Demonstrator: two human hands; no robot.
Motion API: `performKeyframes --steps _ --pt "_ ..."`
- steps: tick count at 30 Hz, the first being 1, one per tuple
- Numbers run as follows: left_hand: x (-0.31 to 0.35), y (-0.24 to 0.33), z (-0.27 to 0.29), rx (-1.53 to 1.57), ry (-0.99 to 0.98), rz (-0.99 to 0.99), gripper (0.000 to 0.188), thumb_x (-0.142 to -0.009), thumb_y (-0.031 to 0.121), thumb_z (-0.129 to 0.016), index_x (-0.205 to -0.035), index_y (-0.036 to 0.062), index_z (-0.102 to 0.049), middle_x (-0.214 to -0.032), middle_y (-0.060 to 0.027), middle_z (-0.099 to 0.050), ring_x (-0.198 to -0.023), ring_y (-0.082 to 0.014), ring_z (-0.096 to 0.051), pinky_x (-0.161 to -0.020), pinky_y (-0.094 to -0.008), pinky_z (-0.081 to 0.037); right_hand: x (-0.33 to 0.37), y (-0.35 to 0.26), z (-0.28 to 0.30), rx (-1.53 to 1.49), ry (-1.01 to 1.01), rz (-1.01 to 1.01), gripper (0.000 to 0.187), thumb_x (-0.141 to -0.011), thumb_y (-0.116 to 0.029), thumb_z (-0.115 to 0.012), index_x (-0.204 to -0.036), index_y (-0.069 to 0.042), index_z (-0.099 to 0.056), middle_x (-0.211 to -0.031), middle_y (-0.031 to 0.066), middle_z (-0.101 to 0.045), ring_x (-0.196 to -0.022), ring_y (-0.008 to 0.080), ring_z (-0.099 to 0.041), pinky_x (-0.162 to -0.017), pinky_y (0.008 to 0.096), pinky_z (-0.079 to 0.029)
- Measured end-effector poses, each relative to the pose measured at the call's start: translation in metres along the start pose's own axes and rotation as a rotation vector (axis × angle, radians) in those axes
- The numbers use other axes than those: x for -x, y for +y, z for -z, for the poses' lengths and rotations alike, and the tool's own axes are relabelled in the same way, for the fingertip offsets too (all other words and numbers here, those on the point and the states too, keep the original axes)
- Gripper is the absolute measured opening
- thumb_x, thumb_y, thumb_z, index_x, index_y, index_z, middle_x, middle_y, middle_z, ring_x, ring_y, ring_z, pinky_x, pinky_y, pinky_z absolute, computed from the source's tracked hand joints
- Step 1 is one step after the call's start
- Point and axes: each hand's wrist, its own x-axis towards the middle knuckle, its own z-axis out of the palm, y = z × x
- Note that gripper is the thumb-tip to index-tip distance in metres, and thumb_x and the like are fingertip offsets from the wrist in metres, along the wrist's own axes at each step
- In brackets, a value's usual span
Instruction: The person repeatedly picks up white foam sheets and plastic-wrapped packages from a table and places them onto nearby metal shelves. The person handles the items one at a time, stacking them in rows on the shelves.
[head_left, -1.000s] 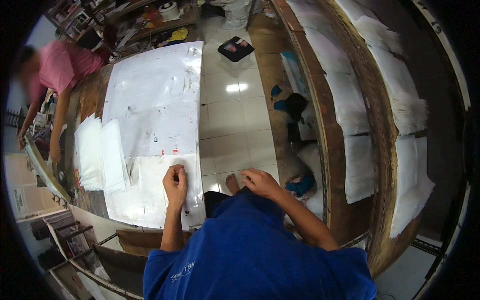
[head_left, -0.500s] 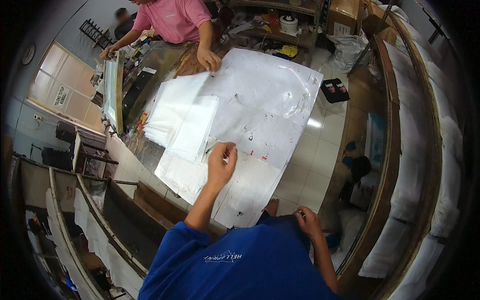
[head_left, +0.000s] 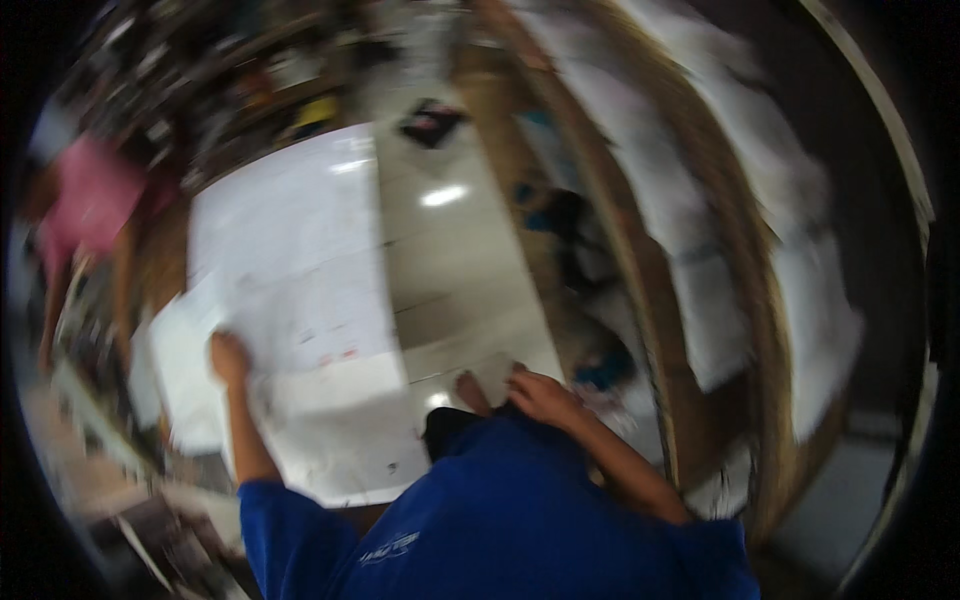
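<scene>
Since half a second earlier the view had swung back to the right and gone blurry, and the left hand (head_left: 228, 357) had shifted toward the left side of the big white sheet of paper or plastic (head_left: 300, 300) spread on the worktable (head_left: 150, 270). That hand sat on the sheet's left edge, right by a smaller stack of white sheets (head_left: 185, 375), but the smear was too heavy to tell if its fingers were curled or flat. The right hand (head_left: 540, 397) was down low by the blue shirt (head_left: 500, 510), fingers loosely bent, not gripping anything I could make out, with a bare foot (head_left: 473, 392) just beside it on the pale tiled floor (head_left: 450, 250).

Across the table stood another person in a pink top (head_left: 90, 205). On the right ran a long wooden bench (head_left: 740, 330) with more white sheets (head_left: 810, 320) laid on it.
</scene>
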Motion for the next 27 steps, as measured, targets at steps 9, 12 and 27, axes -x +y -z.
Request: performKeyframes --steps 9,12,27 --pt "-0.018 0.024 0.040 -0.184 -0.142 -0.144 0.029 -0.091 0.031 -0.051 -0.092 0.0026 -0.058 -0.087 -0.0207 -0.066 -0.081 -0.0421 -0.063 -0.071 -0.0511 -0.049 0.026 -0.004 0.000 -0.047 0.031 -0.047 0.030 -0.092 -0.024 -0.056 -0.113 -0.003 -0.059 -0.104 0.0196 -0.065 -0.098 0.0382 -0.062 -0.084 0.0444 -0.050" --pt "-0.024 0.021 0.039 -0.259 -0.164 -0.191 0.023 -0.090 0.026 -0.051 -0.091 0.0034 -0.057 -0.087 -0.0213 -0.067 -0.077 -0.0421 -0.064 -0.069 -0.0510 -0.049 0.027 -0.013 0.012 -0.083 0.011 -0.047 0.030 -0.092 -0.024 -0.056 -0.112 -0.003 -0.059 -0.105 0.0197 -0.064 -0.098 0.0385 -0.062 -0.085 0.0451 -0.050" --pt "0.247 0.292 0.088 0.529 -0.523 -0.720 0.005 -0.082 0.010 -0.061 -0.083 0.0048 -0.060 -0.071 -0.0183 -0.062 -0.065 -0.0366 -0.063 -0.060 -0.0454 -0.049 0.007 -0.044 0.033 -0.506 0.201 0.036 0.063 -0.092 -0.020 -0.062 -0.144 -0.003 -0.031 -0.089 0.0097 -0.062 -0.064 0.0135 -0.060 -0.060 0.0310 -0.049"
